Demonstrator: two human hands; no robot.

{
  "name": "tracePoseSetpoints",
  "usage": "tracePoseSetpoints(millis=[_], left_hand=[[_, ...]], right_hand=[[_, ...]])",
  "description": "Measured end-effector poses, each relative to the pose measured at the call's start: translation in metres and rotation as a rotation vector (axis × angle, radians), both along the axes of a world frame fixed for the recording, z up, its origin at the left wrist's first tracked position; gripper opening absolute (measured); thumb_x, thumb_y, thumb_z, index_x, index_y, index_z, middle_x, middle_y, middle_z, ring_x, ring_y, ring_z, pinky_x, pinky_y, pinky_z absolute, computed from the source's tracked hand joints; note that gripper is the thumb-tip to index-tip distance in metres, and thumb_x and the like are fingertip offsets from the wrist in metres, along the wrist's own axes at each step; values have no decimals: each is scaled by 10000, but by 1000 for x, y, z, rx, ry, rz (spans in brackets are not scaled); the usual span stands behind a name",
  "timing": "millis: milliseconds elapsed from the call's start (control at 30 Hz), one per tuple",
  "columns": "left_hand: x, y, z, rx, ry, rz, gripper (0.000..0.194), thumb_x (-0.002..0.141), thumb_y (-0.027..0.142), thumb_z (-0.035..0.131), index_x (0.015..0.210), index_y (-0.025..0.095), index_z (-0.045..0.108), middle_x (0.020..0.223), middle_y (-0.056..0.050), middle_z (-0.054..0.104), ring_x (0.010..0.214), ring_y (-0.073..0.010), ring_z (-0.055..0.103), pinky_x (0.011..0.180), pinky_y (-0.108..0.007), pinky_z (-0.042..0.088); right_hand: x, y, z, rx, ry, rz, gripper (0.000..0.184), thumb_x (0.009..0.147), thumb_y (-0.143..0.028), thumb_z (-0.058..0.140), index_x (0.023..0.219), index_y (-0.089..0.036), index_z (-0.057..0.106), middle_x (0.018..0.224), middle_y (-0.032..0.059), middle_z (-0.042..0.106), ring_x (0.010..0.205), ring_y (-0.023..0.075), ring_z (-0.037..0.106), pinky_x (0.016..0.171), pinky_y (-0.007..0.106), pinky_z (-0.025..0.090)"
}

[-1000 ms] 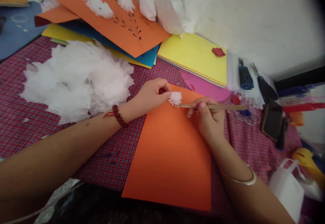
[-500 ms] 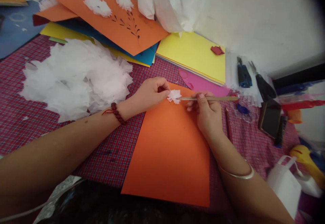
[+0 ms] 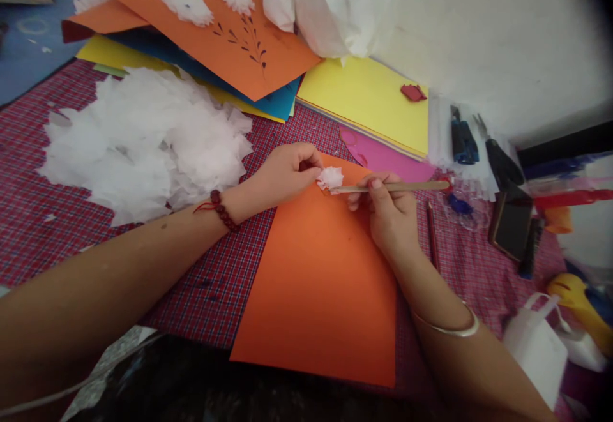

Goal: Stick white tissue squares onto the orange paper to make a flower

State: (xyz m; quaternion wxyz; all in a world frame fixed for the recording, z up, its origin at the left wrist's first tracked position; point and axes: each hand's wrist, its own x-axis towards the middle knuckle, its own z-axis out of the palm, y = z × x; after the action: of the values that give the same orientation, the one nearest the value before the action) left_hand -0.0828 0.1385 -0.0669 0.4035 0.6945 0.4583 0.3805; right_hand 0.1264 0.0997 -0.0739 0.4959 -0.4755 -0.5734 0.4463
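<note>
A small white tissue-paper flower [image 3: 331,177] rests near the top of an orange paper sheet [image 3: 325,294]. My left hand [image 3: 292,170] is closed at the flower's left edge, thumb and forefinger pinching its petals. In my right hand [image 3: 395,218] is a slim wooden stick [image 3: 419,186], gripped between thumb and fingers. The stick points left, its tip touching the flower's lower right edge. What lies under the flower is hidden.
Left of my hands lies a large heap of white tissue-paper flowers [image 3: 138,147]. Behind stands an orange sheet with flowers and painted leaves [image 3: 282,58], beside yellow sheets [image 3: 368,103]. To the right are scissors [image 3: 500,160], a pencil [image 3: 432,237], a phone [image 3: 511,221] and a white box [image 3: 539,352].
The stick's tip has shifted slightly left and down, from the flower's right side to its lower edge. My left hand stays at the flower.
</note>
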Motion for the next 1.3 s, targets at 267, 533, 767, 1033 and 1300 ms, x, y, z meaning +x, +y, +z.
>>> tracePoseSetpoints(millis=[267,533,767,1033,1300], left_hand=[[-2,-6,-3,247,224,-119,128,791,111,597,677,165,616,742,-19,597,730,-143,551,657,-269,412],[-1,-11,-5,306,367,-147,138,847,113,581,750,162,665,837,-43,618,781,-163,576,684,-290,419],[5,-8,-4,347,422,-146,152,847,96,552,721,178,580,811,-37,593,794,-174,555,686,-300,407],[8,0,-4,316,406,-93,177,823,60,539,712,192,499,769,-15,563,773,-166,542,667,-294,394],[3,-6,-5,420,400,-148,123,797,86,599,722,177,562,796,-11,588,773,-148,560,675,-275,425]], right_hand=[[1,2,-2,-16,-14,-41,322,932,-523,614,866,-208,607,692,-8,690,561,126,624,577,271,524],[1,6,-4,-25,1,-45,362,902,-585,631,848,-228,608,651,-14,658,547,135,631,547,277,544],[0,9,-4,-24,50,-17,368,883,-599,651,823,-238,618,616,-27,634,533,128,618,524,275,543],[0,10,-2,-2,23,16,346,910,-591,620,818,-257,622,638,-16,649,558,143,625,533,301,531],[0,11,-1,-68,50,9,330,916,-580,620,822,-265,595,663,-3,657,543,137,609,549,309,507]])
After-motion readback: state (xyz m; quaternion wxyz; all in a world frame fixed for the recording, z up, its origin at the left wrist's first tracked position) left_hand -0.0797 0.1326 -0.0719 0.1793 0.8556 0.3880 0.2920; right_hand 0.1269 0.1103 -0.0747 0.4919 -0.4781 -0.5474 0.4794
